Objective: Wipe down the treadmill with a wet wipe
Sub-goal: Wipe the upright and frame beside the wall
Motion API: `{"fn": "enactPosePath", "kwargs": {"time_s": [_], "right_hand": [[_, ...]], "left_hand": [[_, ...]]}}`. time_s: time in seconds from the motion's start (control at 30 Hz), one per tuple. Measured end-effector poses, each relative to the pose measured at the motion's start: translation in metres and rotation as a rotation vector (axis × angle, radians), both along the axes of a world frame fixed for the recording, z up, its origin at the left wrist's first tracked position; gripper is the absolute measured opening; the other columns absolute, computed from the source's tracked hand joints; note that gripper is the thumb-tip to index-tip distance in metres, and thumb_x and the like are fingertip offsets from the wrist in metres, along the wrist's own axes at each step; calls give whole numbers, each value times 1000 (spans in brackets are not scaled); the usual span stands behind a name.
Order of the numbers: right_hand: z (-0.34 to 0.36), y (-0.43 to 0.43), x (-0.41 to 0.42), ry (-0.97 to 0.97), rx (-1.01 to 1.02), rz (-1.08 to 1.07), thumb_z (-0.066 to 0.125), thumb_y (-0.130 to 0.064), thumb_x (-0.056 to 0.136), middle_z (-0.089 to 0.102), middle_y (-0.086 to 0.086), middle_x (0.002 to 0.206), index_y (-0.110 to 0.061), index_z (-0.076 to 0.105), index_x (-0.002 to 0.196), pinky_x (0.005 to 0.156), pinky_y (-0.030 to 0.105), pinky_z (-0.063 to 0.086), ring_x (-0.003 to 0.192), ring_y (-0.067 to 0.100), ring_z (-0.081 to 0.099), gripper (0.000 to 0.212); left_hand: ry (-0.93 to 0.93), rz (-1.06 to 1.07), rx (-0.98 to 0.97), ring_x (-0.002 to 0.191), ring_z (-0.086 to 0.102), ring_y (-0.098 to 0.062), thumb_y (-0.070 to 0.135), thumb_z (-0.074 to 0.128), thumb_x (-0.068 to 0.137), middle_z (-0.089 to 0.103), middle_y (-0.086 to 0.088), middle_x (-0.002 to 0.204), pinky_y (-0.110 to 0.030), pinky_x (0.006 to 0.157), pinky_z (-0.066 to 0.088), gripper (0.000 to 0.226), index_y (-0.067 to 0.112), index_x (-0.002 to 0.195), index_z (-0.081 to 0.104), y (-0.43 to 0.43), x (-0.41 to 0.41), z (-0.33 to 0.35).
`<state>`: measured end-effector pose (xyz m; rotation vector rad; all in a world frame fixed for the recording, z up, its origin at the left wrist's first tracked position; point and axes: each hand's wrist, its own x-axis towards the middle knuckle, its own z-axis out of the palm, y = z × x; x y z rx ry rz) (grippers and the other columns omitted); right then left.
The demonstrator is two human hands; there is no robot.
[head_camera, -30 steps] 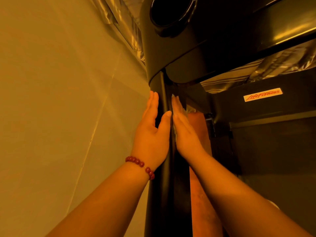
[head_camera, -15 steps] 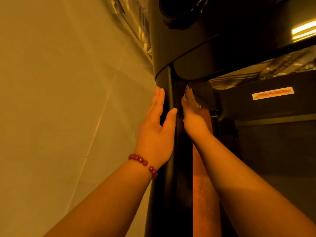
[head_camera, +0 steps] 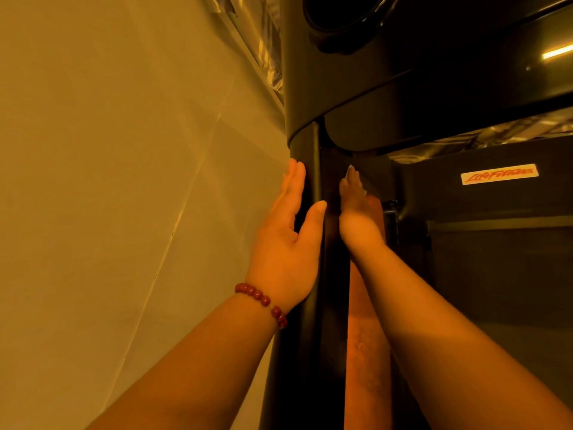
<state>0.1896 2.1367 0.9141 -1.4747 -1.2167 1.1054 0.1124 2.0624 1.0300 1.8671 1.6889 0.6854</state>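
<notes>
Pretty dim with a heavy orange-yellow cast, treadmill (head_camera: 403, 97) lost in shadow, one glare streak top right, edges warped wide-angle.

Wipe (head_camera: 349, 166) largely behind right hand (head_camera: 356, 214)

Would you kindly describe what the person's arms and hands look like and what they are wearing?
Both forearms are bare, with no sleeves in view, and neither the left hand nor the right hand wears a glove. The left wrist carries a bracelet of round dark-red beads; the right wrist shows nothing.
</notes>
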Motion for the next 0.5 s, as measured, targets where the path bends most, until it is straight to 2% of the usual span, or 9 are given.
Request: {"fn": "enactPosePath", "kwargs": {"time_s": [0.03, 0.07, 0.1, 0.17, 0.2, 0.27, 0.33, 0.4, 0.5], "right_hand": [[-3, 0, 0, 18, -10, 4, 23, -10, 105, 10, 7, 161, -7, 17, 152, 96, -6, -6, 148, 20, 11, 48], [-2, -5, -1, 47, -52, -8, 26, -13, 105, 14, 6, 161, -9, 20, 152, 103, 0, -3, 147, 19, 14, 48], [1, -10, 0, 160, -98, -26, 30, -20, 105, 17, 2, 160, -14, 22, 152, 111, 11, 4, 147, 17, 16, 48], [-1, -16, -2, 326, -179, -63, 32, -35, 105, 24, 0, 158, -25, 22, 152, 114, 25, 18, 145, 17, 24, 50], [-5, -17, -4, 370, -239, -79, 32, -39, 104, 32, 2, 155, -27, 26, 152, 109, 24, 26, 141, 20, 31, 50], [-3, -20, -4, 438, -348, -132, 34, -43, 103, 46, 6, 145, -25, 36, 148, 83, 13, 39, 130, 24, 45, 49], [-6, -21, -7, 420, -374, -190, 37, -42, 102, 54, 9, 137, -17, 47, 142, 62, 7, 36, 120, 24, 53, 48], [-3, -22, -8, 444, -385, -233, 40, -38, 102, 59, 12, 130, -12, 53, 136, 61, 11, 35, 111, 23, 57, 45], [1, -29, -4, 376, -340, -235, 40, -29, 103, 64, 13, 115, -12, 53, 136, 64, 26, 39, 100, 26, 59, 39]], "left_hand": [[-2, -2, 2, 132, 12, 16, 28, 43, 99, 14, 21, 155, -2, 107, 13, 51, 46, 133, 10, 0, 0, 0], [-3, -5, 4, 132, 12, 16, 28, 43, 99, 14, 21, 155, -3, 108, 13, 50, 47, 132, 10, 0, 0, 0], [-1, -9, 6, 132, 12, 16, 28, 43, 99, 14, 21, 154, -3, 108, 14, 50, 47, 132, 10, 0, -1, 0], [-7, -10, 17, 132, 13, 17, 27, 43, 99, 15, 21, 154, 0, 106, 14, 50, 46, 132, 11, 0, -1, 0], [-13, -8, 20, 133, 13, 16, 26, 44, 99, 15, 20, 154, 1, 105, 14, 50, 45, 133, 12, 0, -1, -1], [-25, -5, 21, 133, 14, 15, 25, 44, 99, 16, 19, 155, 2, 104, 15, 50, 44, 134, 12, 0, -1, -1], [-30, -6, 17, 134, 14, 14, 25, 44, 99, 16, 18, 155, 2, 104, 15, 51, 45, 134, 12, 0, -2, -1], [-40, -4, 14, 134, 14, 14, 24, 44, 99, 16, 18, 155, 3, 102, 15, 51, 45, 133, 13, -1, -2, -1], [-65, 10, 18, 134, 16, 14, 23, 45, 99, 17, 20, 154, 3, 102, 17, 51, 46, 133, 14, -1, -2, -1]]}}
